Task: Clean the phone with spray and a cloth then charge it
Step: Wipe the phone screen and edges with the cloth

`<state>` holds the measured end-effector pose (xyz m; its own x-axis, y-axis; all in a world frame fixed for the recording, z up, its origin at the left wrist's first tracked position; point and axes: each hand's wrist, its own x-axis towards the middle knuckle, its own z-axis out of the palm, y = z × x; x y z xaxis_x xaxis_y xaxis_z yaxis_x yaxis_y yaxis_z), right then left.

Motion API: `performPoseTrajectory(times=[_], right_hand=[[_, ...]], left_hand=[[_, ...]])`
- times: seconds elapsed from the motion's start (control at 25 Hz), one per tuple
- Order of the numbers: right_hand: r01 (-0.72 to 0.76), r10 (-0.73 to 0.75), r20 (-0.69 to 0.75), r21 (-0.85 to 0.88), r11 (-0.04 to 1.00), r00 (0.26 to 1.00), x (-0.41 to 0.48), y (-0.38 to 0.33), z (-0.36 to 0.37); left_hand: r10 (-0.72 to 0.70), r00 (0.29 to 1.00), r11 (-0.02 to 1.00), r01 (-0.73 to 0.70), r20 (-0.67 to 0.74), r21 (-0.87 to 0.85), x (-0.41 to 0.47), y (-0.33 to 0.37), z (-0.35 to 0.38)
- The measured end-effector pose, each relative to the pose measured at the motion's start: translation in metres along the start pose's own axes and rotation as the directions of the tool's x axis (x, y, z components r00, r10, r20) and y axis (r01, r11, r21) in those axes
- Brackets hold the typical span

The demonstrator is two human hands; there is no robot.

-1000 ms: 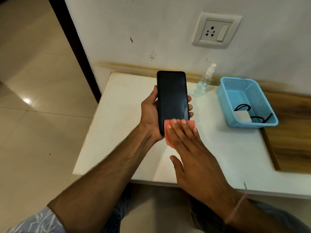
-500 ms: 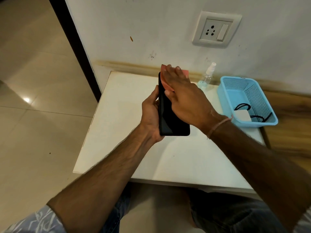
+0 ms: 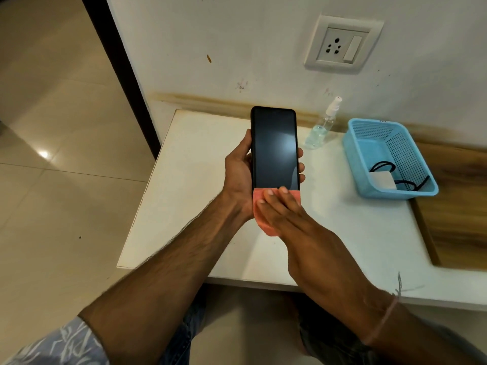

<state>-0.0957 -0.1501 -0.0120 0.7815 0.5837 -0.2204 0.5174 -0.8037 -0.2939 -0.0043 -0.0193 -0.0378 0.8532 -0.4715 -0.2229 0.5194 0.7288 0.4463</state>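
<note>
Our left grip clasps the black slab-shaped glass phone upright above the white tabletop, nearer its left edge. Our right grip, fingers flat, presses the salmon-pink cloth on its lower end. We should wipe in long, even strokes.

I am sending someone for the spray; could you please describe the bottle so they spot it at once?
Below the white wall socket runs a white table. At its back edge, left of the blue basket, stands the spray bottle. It alone is clear and slim, with a white nozzle.
</note>
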Motion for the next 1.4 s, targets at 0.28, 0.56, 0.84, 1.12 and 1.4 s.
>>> performPoseTrajectory(times=[0.28,0.56,0.84,1.12,1.4], right_hand=[[-0.124,0.122,-0.450,0.026,0.992,0.885,0.076,0.016,-0.071],[-0.085,0.072,-0.440,-0.010,0.996,0.895,0.072,0.021,-0.058],[-0.054,0.011,-0.369,-0.107,0.993,0.930,-0.012,-0.007,0.014],[-0.052,0.049,-0.365,0.001,0.999,0.930,0.001,-0.006,-0.001],[-0.179,0.165,-0.441,0.008,0.984,0.882,0.090,0.021,-0.070]], left_hand=[[0.058,0.996,0.998,-0.058,-0.073,-0.010,0.003,-0.001,-0.002],[0.027,0.996,1.000,-0.027,-0.087,-0.001,0.000,0.000,0.000],[-0.049,0.999,0.999,0.049,0.012,0.021,-0.001,-0.003,0.004],[0.015,1.000,1.000,-0.015,-0.011,0.020,0.002,-0.001,0.001],[0.075,0.994,0.997,-0.075,-0.076,0.004,0.004,-0.003,-0.002]])
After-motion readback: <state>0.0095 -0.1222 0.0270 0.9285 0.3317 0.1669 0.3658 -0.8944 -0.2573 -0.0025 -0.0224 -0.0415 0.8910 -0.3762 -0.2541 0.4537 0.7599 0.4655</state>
